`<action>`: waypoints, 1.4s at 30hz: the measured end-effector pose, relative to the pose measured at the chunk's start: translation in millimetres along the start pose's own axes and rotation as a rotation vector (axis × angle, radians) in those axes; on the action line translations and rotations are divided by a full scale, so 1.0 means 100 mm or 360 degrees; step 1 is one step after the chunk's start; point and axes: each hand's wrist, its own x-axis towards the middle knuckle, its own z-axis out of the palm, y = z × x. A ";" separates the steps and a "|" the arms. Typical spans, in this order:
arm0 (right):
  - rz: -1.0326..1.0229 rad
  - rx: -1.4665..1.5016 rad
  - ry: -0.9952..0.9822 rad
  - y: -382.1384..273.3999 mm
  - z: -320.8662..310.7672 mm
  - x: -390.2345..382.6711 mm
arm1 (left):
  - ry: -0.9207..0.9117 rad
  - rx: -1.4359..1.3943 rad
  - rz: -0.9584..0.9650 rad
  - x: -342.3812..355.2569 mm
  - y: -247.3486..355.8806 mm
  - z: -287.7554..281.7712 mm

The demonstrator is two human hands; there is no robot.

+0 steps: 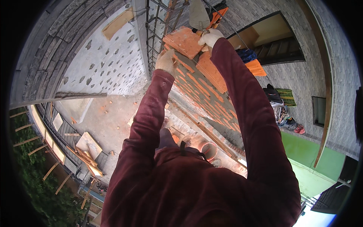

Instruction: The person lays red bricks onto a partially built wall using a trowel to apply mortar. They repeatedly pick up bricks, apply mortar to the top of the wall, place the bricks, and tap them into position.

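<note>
My right hand (210, 38), in a pale glove, is closed round the handle of a trowel (199, 16), whose grey blade points away from me. An orange brick (184, 42) lies at the top of the wall, just left of that hand. At the near left corner of this brick is my gloved left hand (165, 61), against the wall's left edge; its fingers are too hidden to read. Another orange brick (211, 72) sits below my right hand. Beneath both runs the brick wall (200, 89), with grey mortar between its courses.
Steel rebar (153, 38) rises left of the wall top. A thin string (227, 26) crosses near my right hand. Below stand an orange bucket (209, 150) and a long wooden plank (206, 130). Clothes (281, 113) hang at the right; boards (89, 145) lie at the lower left.
</note>
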 end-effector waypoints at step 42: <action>-0.0024 -0.0006 0.0303 0.15 0.14 -0.31 | -0.0008 -0.0039 0.0065 0.76 0.23 0.23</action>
